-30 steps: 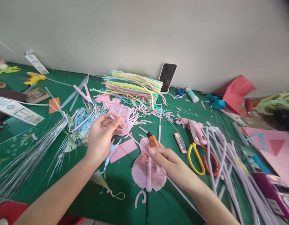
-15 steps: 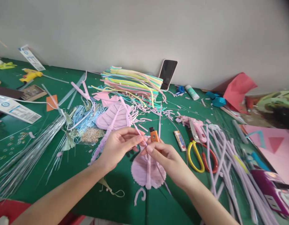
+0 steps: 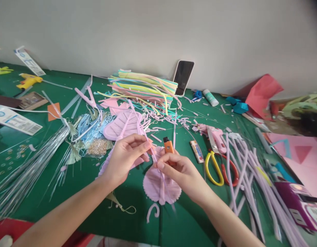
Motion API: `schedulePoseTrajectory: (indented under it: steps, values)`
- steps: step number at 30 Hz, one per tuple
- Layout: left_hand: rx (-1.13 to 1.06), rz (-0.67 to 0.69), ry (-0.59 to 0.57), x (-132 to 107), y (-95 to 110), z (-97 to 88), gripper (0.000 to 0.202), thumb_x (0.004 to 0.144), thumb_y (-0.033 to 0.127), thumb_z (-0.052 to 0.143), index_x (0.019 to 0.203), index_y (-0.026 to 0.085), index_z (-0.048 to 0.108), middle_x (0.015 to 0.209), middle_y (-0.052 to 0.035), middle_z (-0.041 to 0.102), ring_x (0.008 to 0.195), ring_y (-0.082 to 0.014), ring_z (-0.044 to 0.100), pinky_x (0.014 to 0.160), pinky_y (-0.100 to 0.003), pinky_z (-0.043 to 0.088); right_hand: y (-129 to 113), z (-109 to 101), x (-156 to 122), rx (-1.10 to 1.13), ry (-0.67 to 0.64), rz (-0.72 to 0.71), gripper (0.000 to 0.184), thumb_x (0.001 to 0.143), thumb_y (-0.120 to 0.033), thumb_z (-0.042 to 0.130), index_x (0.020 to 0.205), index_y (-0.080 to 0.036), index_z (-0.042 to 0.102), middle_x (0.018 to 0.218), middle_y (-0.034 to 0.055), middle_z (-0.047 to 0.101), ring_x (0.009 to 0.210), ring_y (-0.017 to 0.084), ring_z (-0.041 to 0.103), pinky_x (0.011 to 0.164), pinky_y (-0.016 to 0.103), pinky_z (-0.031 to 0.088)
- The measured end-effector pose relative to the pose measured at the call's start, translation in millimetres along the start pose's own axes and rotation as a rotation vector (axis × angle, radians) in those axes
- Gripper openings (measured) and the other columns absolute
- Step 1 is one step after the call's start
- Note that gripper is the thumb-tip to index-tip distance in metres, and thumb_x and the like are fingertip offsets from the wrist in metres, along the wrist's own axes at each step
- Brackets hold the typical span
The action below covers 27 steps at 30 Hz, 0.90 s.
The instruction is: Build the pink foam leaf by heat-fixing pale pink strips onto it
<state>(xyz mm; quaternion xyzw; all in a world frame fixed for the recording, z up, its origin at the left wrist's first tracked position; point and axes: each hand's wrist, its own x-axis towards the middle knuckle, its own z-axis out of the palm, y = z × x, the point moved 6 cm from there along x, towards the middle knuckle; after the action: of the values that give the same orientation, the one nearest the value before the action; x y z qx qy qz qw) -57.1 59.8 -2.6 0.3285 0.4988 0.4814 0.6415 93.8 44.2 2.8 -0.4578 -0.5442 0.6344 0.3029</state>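
My left hand (image 3: pixel 129 154) pinches a thin lilac pipe cleaner (image 3: pixel 154 155) between thumb and fingertips. Just to its right, my right hand (image 3: pixel 179 171) pinches the same strip lower down. An orange lighter (image 3: pixel 168 145) stands out behind my right fingers; whether they touch it I cannot tell. Below the hands lies a round, scallop-edged lilac piece (image 3: pixel 150 187) with a thick middle stem. A larger lilac leaf-shaped piece (image 3: pixel 116 127) with ribs rests behind my left hand, partly covered by it. A short curled lilac bit (image 3: pixel 153 212) lies nearer to me.
Scissors (image 3: pixel 212 168) and a pink glue gun (image 3: pixel 218 139) lie to the right, beside many lilac pipe cleaners (image 3: pixel 247 171). Behind are a multicoloured pipe-cleaner bundle (image 3: pixel 143 87) and a leaning phone (image 3: pixel 183 77). Silver strands (image 3: pixel 42 164) and blue tassels (image 3: pixel 87 127) are at left.
Both hands stay pinched on the strip. My right hand has shifted slightly down and left, and the strip now hangs more steeply. The whole view has moved a little.
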Motion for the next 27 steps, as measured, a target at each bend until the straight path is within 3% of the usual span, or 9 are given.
schedulePoseTrajectory:
  steps: [5, 9, 17, 23, 27]
  values:
    - [0.012, 0.033, -0.115, -2, 3, 12.8, 0.019, 0.064, 0.027, 0.081, 0.078, 0.018, 0.071, 0.069, -0.0009, 0.070, 0.055, -0.0088, 0.061, 0.053, -0.017, 0.052, 2, 0, 1, -0.010, 0.024, 0.005, 0.031, 0.081, -0.049, 0.061, 0.079, -0.019, 0.066, 0.069, -0.0008, 0.049, 0.062, 0.010, 0.041, 0.055, 0.023, 0.034]
    - [-0.014, 0.020, -0.017, 1, 0, 5.5, 0.020, 0.063, 0.026, 0.082, 0.077, 0.018, 0.070, 0.068, -0.0001, 0.070, 0.048, -0.0064, 0.057, 0.048, -0.017, 0.049, 3, 0, 1, -0.053, 0.002, -0.004, 0.035, 0.083, -0.051, 0.058, 0.079, -0.018, 0.066, 0.069, -0.0006, 0.048, 0.062, 0.011, 0.041, 0.056, 0.023, 0.035]
    - [-0.067, 0.149, 0.073, 8, 10, -7.4, 0.017, 0.067, 0.026, 0.081, 0.077, 0.018, 0.069, 0.073, 0.0001, 0.069, 0.065, -0.0089, 0.065, 0.050, -0.012, 0.048, 3, 2, 1, -0.093, -0.020, 0.014, 0.034, 0.083, -0.050, 0.059, 0.076, -0.018, 0.068, 0.064, -0.0013, 0.048, 0.058, 0.010, 0.039, 0.055, 0.024, 0.036]
    - [-0.004, 0.031, -0.036, 7, 2, -0.2, 0.026, 0.067, 0.030, 0.080, 0.085, 0.017, 0.067, 0.077, -0.0022, 0.071, 0.058, -0.0090, 0.063, 0.053, -0.017, 0.053, 3, -1, 5, -0.218, 0.054, -0.029, 0.033, 0.084, -0.049, 0.057, 0.077, -0.020, 0.070, 0.071, 0.0016, 0.053, 0.074, 0.016, 0.050, 0.071, 0.031, 0.044]
    - [0.071, 0.051, 0.031, 13, -1, -9.4, 0.028, 0.068, 0.032, 0.079, 0.088, 0.018, 0.065, 0.081, -0.0029, 0.071, 0.061, -0.0107, 0.066, 0.053, -0.017, 0.053, 3, -13, 5, -0.489, 0.171, -0.099, 0.024, 0.082, -0.043, 0.060, 0.081, -0.021, 0.072, 0.094, 0.0064, 0.051, 0.096, 0.022, 0.052, 0.088, 0.039, 0.045]
